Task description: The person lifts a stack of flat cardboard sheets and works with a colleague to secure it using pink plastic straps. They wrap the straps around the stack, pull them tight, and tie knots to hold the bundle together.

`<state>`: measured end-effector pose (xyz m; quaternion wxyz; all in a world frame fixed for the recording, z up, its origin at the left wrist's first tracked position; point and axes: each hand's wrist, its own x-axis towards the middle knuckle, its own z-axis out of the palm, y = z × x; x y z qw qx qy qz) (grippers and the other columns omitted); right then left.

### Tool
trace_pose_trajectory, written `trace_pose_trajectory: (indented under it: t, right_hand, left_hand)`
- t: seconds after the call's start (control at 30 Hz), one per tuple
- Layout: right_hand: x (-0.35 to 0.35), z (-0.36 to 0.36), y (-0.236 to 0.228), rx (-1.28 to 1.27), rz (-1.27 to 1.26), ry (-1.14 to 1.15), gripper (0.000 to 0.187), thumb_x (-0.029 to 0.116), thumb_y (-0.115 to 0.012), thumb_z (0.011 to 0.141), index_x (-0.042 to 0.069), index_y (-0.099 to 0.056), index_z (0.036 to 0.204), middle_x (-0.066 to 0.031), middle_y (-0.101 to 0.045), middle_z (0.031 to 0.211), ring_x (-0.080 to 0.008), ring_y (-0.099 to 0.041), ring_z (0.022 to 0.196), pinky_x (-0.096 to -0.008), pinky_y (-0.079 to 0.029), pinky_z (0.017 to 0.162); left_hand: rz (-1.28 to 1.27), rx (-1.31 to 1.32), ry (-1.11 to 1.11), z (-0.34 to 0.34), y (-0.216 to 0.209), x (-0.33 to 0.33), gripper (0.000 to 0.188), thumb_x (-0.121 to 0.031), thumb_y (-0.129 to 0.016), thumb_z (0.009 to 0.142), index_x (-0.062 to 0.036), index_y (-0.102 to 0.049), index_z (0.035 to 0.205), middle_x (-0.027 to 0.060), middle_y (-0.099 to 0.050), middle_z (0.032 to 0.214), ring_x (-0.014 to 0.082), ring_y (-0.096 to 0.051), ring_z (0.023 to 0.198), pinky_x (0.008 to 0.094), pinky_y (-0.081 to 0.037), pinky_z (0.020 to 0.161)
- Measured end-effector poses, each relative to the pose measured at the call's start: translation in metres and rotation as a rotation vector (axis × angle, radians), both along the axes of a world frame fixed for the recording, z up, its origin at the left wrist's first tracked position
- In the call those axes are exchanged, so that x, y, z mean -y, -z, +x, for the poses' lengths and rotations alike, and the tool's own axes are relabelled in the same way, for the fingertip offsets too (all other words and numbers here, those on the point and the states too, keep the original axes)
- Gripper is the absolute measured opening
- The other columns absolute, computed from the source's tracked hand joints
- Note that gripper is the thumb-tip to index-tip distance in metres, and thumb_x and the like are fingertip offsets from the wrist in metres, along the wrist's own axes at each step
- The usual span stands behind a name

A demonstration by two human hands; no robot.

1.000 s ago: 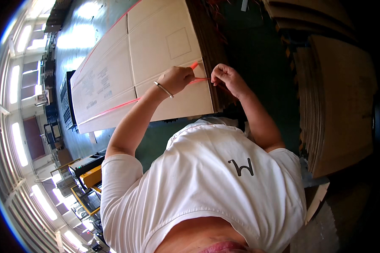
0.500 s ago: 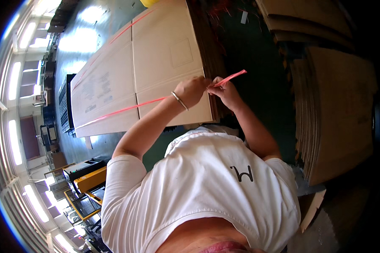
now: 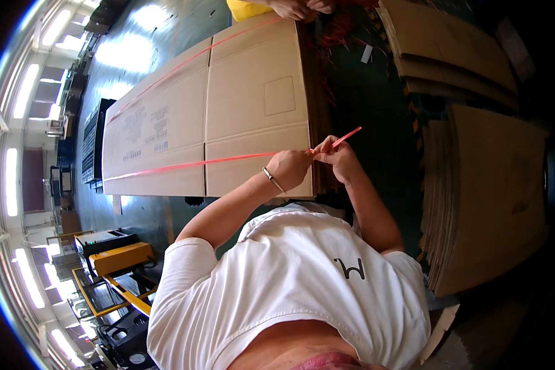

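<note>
A flat stack of large brown cardboard sheets (image 3: 246, 80) lies in front of me. Across its near part runs a red plastic strap (image 3: 179, 166), stretched to the stack's right edge. My left hand (image 3: 291, 169), with a bracelet at the wrist, is closed around the strap at that edge. Just to its right, my right hand (image 3: 340, 161) pinches the same strap, whose loose end sticks out up and to the right. The fingers of both hands nearly touch, and they hide the spot where the strap pieces meet.
A second red strap (image 3: 166, 75) crosses the stack's far part, where another person's hands (image 3: 296, 8) are at the far edge. More cardboard stacks (image 3: 487, 197) stand on the right. Red strap scraps (image 3: 342, 34) litter the floor. Yellow-framed equipment (image 3: 120, 259) stands at left.
Both my hands have come slightly nearer to me, still holding the strap at the edge. The other person's hands have come into view at the top. The whole view has shifted a little.
</note>
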<state>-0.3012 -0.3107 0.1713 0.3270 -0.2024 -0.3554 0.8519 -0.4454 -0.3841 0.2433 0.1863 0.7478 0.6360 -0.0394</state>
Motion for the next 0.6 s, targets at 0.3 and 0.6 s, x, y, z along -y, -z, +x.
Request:
trace_pose_trajectory:
  t: [0.3,0.6]
  right_hand:
    - [0.005,-0.001,-0.015,0.510,1.032,0.361,0.019,-0.006,-0.062,0.068,0.005,-0.047,0.072,-0.0103,-0.050,0.071,-0.0264,-0.051,0.068,-0.0320,-0.044,0.062]
    - [-0.003,-0.006,-0.007,0.549,1.434,0.556,0.019,-0.005,-0.061,0.068,0.007,-0.048,0.075,-0.0111,-0.054,0.077,-0.0275,-0.054,0.075,-0.0356,-0.044,0.068]
  left_hand:
    - [0.157,0.574,-0.207,-0.017,0.002,-0.027,0.014,-0.007,-0.060,0.074,-0.0073,-0.062,0.088,0.0077,-0.061,0.079,0.0218,-0.060,0.070,0.0285,-0.049,0.063]
    - [0.128,0.633,-0.276,-0.017,0.022,-0.033,0.015,-0.016,-0.062,0.074,-0.0084,-0.063,0.087,0.0113,-0.062,0.077,0.0258,-0.060,0.071,0.0324,-0.048,0.064]
